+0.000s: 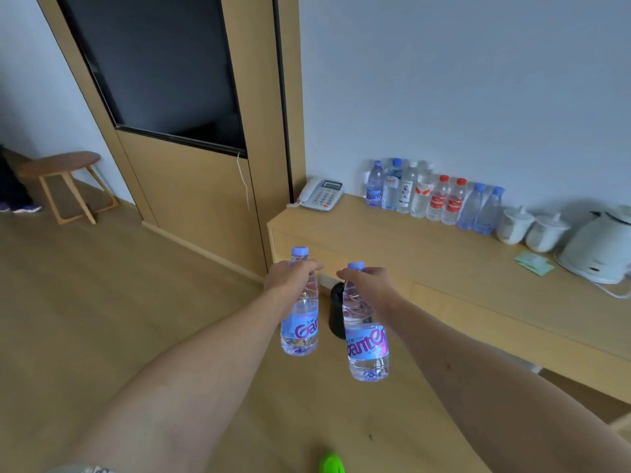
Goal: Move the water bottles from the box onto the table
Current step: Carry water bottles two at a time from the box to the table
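Left hand (290, 279) fingers clamped round one water bottle (299, 322) neck, right hand (370, 285) likewise on another bottle (367, 343) — both upright, off the table (409, 247) front-left corner

Both arms stretched forward, hands side by side

The left hand (290, 279) and the right hand (370, 285) have fingers curled, each gripping a bottle neck.

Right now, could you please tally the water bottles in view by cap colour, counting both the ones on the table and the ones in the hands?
Blue caps: 6 (4 on the table, 1 in the left hand, 1 in the right hand)
Red caps: 2
Clear or white caps: 2
Total: 10 bottles
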`<state>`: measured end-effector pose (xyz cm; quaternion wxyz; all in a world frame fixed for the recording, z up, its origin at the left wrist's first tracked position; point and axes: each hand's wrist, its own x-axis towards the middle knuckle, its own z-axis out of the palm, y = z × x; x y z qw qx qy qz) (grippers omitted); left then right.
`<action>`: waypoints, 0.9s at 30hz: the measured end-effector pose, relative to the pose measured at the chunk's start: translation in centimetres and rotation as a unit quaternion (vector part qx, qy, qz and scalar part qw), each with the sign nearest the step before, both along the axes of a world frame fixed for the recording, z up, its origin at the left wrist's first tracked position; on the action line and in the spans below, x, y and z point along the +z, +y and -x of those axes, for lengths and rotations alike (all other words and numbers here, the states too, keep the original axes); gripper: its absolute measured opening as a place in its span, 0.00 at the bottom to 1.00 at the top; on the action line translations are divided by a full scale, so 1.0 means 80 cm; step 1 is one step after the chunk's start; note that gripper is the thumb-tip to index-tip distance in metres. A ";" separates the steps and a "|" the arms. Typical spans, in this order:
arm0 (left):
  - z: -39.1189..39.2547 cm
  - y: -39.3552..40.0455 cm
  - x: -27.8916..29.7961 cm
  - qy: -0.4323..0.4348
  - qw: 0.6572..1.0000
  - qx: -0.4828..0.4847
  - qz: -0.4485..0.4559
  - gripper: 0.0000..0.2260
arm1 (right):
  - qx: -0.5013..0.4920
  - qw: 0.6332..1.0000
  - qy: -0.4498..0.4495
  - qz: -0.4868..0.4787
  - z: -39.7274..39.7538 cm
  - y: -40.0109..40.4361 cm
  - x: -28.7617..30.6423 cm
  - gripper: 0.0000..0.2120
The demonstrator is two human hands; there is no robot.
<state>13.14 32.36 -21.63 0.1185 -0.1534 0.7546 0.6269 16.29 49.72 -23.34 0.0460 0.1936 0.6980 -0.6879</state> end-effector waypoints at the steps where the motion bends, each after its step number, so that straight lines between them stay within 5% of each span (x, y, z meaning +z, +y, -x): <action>1: 0.031 0.002 0.001 0.002 1.000 -0.001 0.004 0.20 | 0.004 1.000 0.002 0.003 0.033 0.002 0.001 0.14; 15: 0.341 0.063 0.008 -0.013 0.998 -0.063 0.010 0.23 | -0.057 0.998 -0.016 -0.023 0.338 0.056 0.003 0.12; 27: 0.614 0.135 -0.012 0.004 0.973 -0.232 0.014 0.14 | -0.178 0.983 -0.024 -0.043 0.540 0.093 -0.005 0.10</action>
